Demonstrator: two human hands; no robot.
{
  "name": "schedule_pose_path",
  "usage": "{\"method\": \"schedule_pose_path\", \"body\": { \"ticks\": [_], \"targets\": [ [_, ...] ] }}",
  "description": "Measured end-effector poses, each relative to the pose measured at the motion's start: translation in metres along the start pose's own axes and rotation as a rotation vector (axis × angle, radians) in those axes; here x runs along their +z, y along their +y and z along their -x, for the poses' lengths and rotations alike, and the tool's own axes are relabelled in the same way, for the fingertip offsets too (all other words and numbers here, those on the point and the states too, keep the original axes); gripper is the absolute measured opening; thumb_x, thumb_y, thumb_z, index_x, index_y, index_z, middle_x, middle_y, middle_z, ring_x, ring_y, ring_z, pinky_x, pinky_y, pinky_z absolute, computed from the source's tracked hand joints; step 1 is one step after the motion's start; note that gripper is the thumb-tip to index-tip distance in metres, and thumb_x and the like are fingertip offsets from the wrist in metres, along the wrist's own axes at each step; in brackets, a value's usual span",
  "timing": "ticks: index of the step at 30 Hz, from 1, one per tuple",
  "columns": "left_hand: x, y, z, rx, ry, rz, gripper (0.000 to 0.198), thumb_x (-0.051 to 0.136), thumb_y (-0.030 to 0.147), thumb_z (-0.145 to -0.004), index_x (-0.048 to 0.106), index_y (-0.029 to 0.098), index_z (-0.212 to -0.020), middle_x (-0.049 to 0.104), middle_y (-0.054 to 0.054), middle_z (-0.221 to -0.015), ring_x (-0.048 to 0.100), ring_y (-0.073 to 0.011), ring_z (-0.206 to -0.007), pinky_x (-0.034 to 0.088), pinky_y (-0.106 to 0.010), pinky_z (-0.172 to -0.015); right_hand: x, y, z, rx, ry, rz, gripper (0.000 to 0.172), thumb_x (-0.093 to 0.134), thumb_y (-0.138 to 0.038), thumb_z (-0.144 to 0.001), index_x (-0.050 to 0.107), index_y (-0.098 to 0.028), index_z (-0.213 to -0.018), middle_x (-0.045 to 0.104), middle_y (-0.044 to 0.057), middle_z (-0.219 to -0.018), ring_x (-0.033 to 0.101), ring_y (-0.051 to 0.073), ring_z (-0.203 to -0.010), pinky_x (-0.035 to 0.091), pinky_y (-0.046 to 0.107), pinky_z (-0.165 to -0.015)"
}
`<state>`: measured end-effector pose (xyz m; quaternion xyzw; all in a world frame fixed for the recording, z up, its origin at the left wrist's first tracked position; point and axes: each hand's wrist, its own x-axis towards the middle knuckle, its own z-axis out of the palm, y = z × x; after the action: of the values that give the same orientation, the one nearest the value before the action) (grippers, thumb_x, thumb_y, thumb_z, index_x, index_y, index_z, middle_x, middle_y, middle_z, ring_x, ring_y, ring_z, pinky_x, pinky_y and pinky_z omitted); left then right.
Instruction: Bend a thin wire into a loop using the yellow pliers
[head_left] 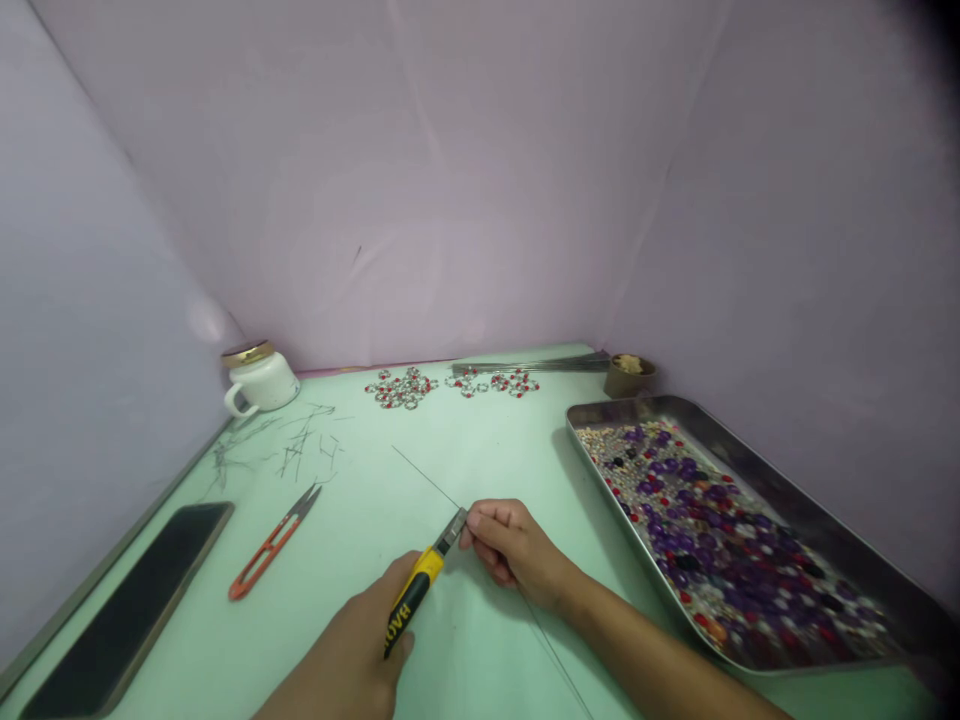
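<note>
Low centre, the left hand (367,635) is wrapped firmly round a yellow-and-black hand tool (426,575), its smooth, stubby grip giving way to a blocky grey metal head. Right beside that head, the right hand (517,550) has its thumb and forefinger closed in a tight pinch on a thin metal wire (424,476), the other fingers curled in. The wire runs straight as a needle from the tool's tip toward the upper left, and thin strands trail from below the right hand to the bottom edge.

Over at the left, red-handled snips (274,544) with pointed steel blades lie beside a flat, glossy black phone (131,610). Above them, spidery wire scraps (298,450) scatter toward a rounded white mug (268,382) with a shiny gold lid.

Upper centre, look at the lacy beaded pieces (403,388), silvery loops dotted red, with a sheaf of straight wires (532,365) behind. A little brown pot (628,385) sits to the right, and below it a steel tray (795,514) holds glassy purple, red and pale beads (690,540).
</note>
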<state>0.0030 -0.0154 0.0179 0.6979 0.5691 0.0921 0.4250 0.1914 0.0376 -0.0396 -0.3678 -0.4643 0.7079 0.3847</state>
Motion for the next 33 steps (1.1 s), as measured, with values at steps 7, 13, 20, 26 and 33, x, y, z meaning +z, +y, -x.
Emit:
{"method": "schedule_pose_path", "body": {
  "ticks": [7,13,20,26,33],
  "targets": [
    [0.0017,-0.0004,0.0012,0.003,0.025,-0.008,0.053,0.043,0.016,-0.077,0.037,0.018,-0.13,0.047,-0.007,-0.13,0.042,-0.0216,-0.119,0.031,-0.032,-0.101,0.0007,-0.0011,0.0013,0.013,-0.002,0.003,0.03,0.052,-0.041,-0.077,0.056,-0.013,-0.067,0.037,-0.008,-0.039,0.025,0.003,-0.028,0.016,0.017,-0.028],
    [-0.0005,0.0033,0.0019,0.007,0.0,-0.025,0.052,0.041,0.014,-0.078,0.038,0.018,-0.13,0.049,-0.006,-0.128,0.044,-0.0203,-0.118,0.033,-0.029,-0.099,0.001,-0.0013,0.0009,0.003,0.003,0.014,0.031,0.052,-0.042,-0.076,0.056,-0.013,-0.066,0.036,-0.008,-0.038,0.025,0.003,-0.028,0.016,0.017,-0.028],
    [-0.0017,0.0046,0.0008,0.008,0.001,-0.032,0.052,0.041,0.015,-0.078,0.038,0.018,-0.129,0.05,-0.006,-0.127,0.046,-0.0203,-0.115,0.033,-0.03,-0.099,0.0006,0.0004,0.0011,0.007,0.003,0.001,0.032,0.053,-0.043,-0.076,0.056,-0.013,-0.066,0.036,-0.008,-0.039,0.025,0.003,-0.028,0.016,0.017,-0.028],
    [-0.0012,0.0033,0.0002,0.009,0.007,-0.036,0.052,0.041,0.015,-0.077,0.038,0.018,-0.129,0.048,-0.007,-0.129,0.043,-0.0207,-0.118,0.033,-0.03,-0.099,0.0011,-0.0011,0.001,0.015,0.002,-0.003,0.032,0.053,-0.044,-0.075,0.056,-0.013,-0.065,0.036,-0.008,-0.038,0.024,0.003,-0.028,0.017,0.017,-0.029],
    [-0.0003,0.0026,0.002,0.005,0.012,-0.025,0.051,0.042,0.018,-0.078,0.039,0.018,-0.129,0.049,-0.007,-0.128,0.044,-0.0212,-0.117,0.032,-0.031,-0.1,0.0006,-0.0003,0.0013,0.009,0.003,0.01,0.032,0.053,-0.043,-0.076,0.056,-0.013,-0.066,0.036,-0.008,-0.038,0.025,0.003,-0.028,0.016,0.017,-0.028]
  ]
}}
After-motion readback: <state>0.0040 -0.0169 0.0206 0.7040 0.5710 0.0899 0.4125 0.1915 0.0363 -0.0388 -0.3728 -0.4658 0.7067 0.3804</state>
